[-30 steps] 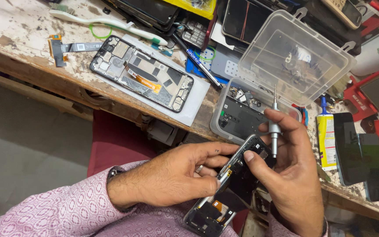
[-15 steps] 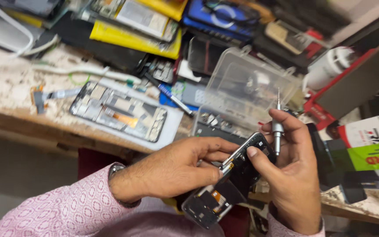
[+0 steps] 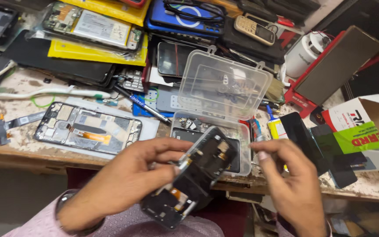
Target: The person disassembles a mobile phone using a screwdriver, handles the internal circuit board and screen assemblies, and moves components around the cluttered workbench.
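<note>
Left hand [image 3: 123,184] grip clamps opened phone frame [image 3: 194,175], tilted, near desk [image 3: 23,145] edge. Right hand [image 3: 292,184] just right, fingers loosely curled, holding nothing visible.

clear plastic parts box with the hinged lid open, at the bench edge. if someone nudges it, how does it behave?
Probably light: the clear plastic box has thin walls and holds only small parts. The raised lid likely makes it back-heavy and apt to tip or flap. It sits by the bench edge, so a push toward the person could slide it off.
</note>
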